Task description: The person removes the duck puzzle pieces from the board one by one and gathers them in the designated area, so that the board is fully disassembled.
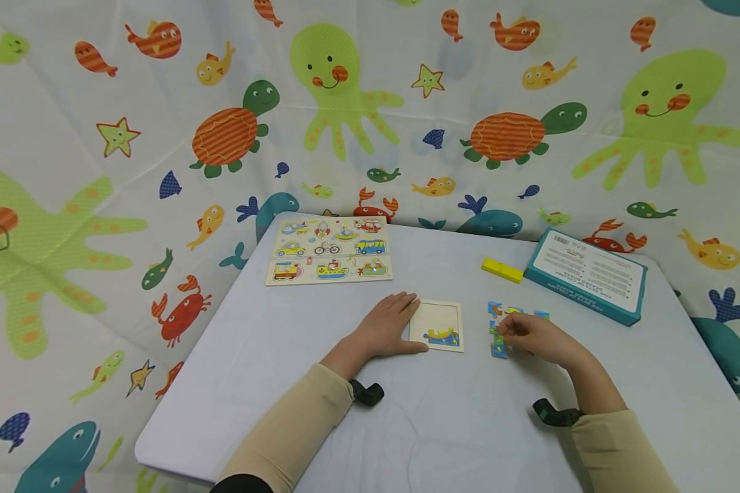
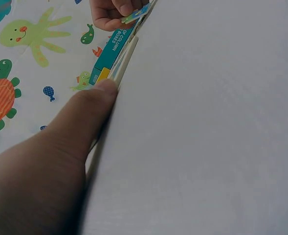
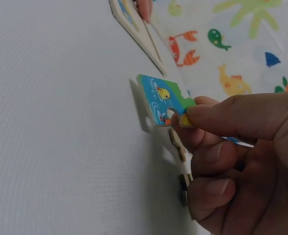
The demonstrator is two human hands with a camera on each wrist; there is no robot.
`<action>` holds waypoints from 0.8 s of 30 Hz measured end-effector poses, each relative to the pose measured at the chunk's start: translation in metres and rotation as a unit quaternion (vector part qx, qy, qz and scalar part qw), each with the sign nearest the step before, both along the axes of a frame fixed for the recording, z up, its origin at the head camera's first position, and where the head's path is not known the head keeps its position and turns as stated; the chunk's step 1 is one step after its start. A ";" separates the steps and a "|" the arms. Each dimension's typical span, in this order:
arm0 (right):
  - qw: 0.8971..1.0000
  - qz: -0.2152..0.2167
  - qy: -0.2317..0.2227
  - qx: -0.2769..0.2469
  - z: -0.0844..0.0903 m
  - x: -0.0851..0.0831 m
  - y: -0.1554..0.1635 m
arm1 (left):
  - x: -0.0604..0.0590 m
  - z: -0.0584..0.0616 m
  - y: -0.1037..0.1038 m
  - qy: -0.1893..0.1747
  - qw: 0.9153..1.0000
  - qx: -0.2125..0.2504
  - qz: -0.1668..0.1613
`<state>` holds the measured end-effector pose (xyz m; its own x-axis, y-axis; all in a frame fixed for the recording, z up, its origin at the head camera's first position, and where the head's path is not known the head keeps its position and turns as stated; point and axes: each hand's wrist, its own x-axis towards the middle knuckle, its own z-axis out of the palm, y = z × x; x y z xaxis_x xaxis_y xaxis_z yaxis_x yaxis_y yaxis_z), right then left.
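Observation:
A square wooden puzzle tray (image 1: pixel 434 313) lies on the white table, with joined blue and yellow puzzle pieces (image 1: pixel 442 337) along its lower part. My left hand (image 1: pixel 385 325) rests at the tray's left side, thumb stretched along the near edge and fingers toward the far corner. To the right, my right hand (image 1: pixel 539 339) pinches a puzzle piece (image 3: pixel 156 95) between thumb and fingers. It is blue and green, with a yellow duck printed on it, and is tilted above the table. Several loose puzzle pieces (image 1: pixel 495 308) lie around this hand, partly hidden under it.
A wooden board with vehicle pictures (image 1: pixel 329 260) lies at the back left. At the back right are a yellow block (image 1: pixel 502 270) and a teal box (image 1: pixel 586 274) with a white printed label. A sea-animal cloth (image 1: pixel 407 103) hangs behind the table (image 1: pixel 345 418).

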<state>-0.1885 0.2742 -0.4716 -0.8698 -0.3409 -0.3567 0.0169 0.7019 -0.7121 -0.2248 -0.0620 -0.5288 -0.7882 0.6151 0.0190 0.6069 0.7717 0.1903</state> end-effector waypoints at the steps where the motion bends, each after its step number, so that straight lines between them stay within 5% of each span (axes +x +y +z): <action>1: 1.000 0.003 0.000 -0.001 0.000 0.000 0.000 | 0.000 0.000 0.000 0.000 1.000 -0.001 0.000; 24: 0.999 -0.001 0.011 0.036 -0.011 -0.003 0.000 | -0.001 -0.001 0.000 -0.005 1.000 0.002 -0.002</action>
